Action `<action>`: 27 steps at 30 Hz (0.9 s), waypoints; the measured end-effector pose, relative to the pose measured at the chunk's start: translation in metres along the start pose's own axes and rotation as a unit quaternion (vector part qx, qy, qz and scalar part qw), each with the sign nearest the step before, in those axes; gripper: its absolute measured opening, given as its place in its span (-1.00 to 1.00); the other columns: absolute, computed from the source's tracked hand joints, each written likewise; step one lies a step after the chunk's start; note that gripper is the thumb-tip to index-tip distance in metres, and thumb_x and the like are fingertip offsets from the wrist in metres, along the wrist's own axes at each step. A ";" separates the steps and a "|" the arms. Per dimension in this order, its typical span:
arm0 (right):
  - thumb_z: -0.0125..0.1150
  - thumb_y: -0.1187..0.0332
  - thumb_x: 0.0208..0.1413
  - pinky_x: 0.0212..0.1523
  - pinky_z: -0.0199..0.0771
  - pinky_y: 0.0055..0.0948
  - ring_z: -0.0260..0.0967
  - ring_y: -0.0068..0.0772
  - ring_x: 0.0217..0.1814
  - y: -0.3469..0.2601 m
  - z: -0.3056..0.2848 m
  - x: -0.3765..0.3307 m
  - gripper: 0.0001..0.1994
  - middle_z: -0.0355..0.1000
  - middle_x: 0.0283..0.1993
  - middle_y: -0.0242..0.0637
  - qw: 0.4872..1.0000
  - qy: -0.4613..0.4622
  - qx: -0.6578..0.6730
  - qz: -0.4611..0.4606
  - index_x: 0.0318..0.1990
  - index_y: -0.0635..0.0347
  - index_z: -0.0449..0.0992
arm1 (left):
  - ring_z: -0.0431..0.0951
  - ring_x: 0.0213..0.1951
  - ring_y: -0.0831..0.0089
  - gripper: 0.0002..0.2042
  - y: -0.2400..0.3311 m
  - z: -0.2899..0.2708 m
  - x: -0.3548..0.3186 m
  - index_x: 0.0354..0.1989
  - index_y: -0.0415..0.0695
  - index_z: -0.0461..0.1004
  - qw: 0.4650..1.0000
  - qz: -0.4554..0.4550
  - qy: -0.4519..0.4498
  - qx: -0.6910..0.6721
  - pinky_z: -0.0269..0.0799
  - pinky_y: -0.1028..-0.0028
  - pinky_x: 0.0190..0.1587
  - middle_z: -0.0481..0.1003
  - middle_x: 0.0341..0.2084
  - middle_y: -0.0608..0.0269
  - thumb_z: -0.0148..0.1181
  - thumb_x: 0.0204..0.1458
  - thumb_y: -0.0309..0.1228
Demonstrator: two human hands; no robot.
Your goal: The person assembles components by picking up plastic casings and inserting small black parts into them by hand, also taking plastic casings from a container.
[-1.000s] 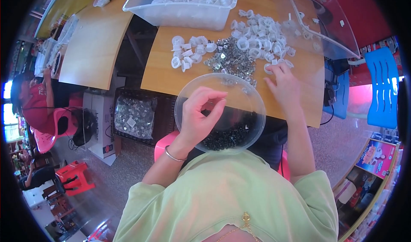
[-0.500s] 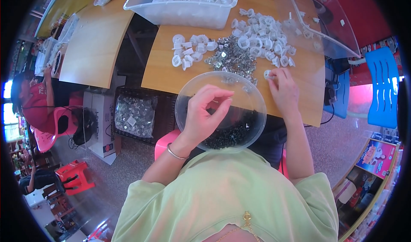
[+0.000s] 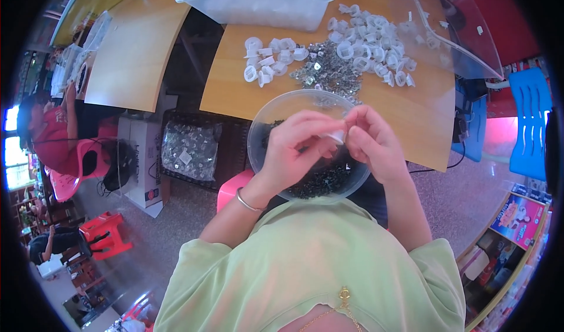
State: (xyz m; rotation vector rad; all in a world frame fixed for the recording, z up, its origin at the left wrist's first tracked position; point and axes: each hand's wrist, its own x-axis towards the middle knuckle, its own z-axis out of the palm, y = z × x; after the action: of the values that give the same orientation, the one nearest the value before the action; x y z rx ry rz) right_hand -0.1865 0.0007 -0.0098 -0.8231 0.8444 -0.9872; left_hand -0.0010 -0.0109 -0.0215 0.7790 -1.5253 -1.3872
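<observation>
- Above the clear round bowl, the two hands meet at their fingertips, a small white plastic piece between them.
- At the piece's left side, the left hand has its grip clamped on it, thumb below and fingers above – a silver bangle circles that wrist.
- At its right edge, the right hand also has its grip clamped on the piece, fingertips drawn together; the finer contact is too small to make out.
- Inside the bowl, below the hands, lies a spread of small dark pieces.
- On the wooden desk, just beyond the bowl, sits a heap of small shiny metal pieces.
- Right of that heap, touching it, spreads a large pile of white plastic parts; a smaller white cluster lies to its left.
- At the desk's far side stands a translucent tub filled with more white parts.
- Left of the bowl, below desk level, a clear bag of metal pieces rests in a dark crate.
- Farther left, beside a second desk, sits a person in red.
</observation>
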 end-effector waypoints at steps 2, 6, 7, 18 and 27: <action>0.12 0.38 0.10 -0.43 0.33 -0.61 0.30 -0.63 -0.46 0.014 0.001 0.003 -0.84 0.36 -0.37 -0.40 0.990 0.048 -0.116 0.058 -0.21 0.16 0.32 | 0.53 -0.34 0.52 -0.71 -0.003 -0.005 0.000 -0.06 -0.22 0.43 0.997 -0.028 0.047 -0.055 0.50 0.61 -0.32 0.42 -0.23 0.19 0.07 0.01 -0.67; 0.23 0.32 -0.10 -0.33 0.44 -0.34 0.39 -0.31 -0.28 0.052 0.002 -0.007 -0.76 0.34 -0.33 -0.27 0.790 -0.142 -0.578 -0.146 -0.25 0.12 0.39 | 0.51 -0.24 0.51 -0.73 -0.006 -0.019 0.000 -0.03 -0.29 0.40 0.977 -0.122 0.074 -0.158 0.48 0.59 -0.25 0.40 -0.18 0.20 0.05 0.06 -0.61; 0.24 0.30 -0.12 -0.33 0.44 -0.35 0.38 -0.33 -0.26 0.058 0.004 -0.010 -0.74 0.33 -0.33 -0.29 0.750 -0.189 -0.615 -0.153 -0.25 0.10 0.39 | 0.51 -0.24 0.51 -0.73 -0.006 -0.018 0.001 -0.03 -0.29 0.40 0.977 -0.121 0.075 -0.159 0.48 0.59 -0.25 0.40 -0.18 0.20 0.05 0.06 -0.61; 0.22 0.33 -0.12 -0.37 0.44 -0.40 0.39 -0.37 -0.31 0.074 0.012 -0.012 -0.84 0.32 -0.42 -0.39 0.680 -0.220 -0.692 -0.105 -0.33 0.02 0.46 | 0.53 -0.25 0.49 -0.63 0.000 -0.011 0.005 0.10 -0.28 0.30 0.967 -0.130 0.058 -0.212 0.49 0.61 -0.20 0.43 -0.09 0.09 0.01 0.07 -0.64; 0.18 0.40 -0.05 -0.36 0.45 -0.33 0.40 -0.26 -0.34 0.065 0.008 -0.010 -0.90 0.32 -0.41 -0.29 0.805 -0.189 -0.545 -0.136 -0.33 0.12 0.48 | 0.54 -0.24 0.43 -0.66 0.001 -0.013 0.005 0.08 -0.31 0.30 0.953 -0.152 0.093 -0.245 0.51 0.58 -0.17 0.46 -0.18 0.12 0.02 0.11 -0.53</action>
State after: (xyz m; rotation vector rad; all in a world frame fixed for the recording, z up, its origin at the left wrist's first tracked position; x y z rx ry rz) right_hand -0.1597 0.0327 -0.0611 -2.1065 0.9282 -0.4556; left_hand 0.0091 -0.0206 -0.0196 0.8196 -0.8809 -1.7690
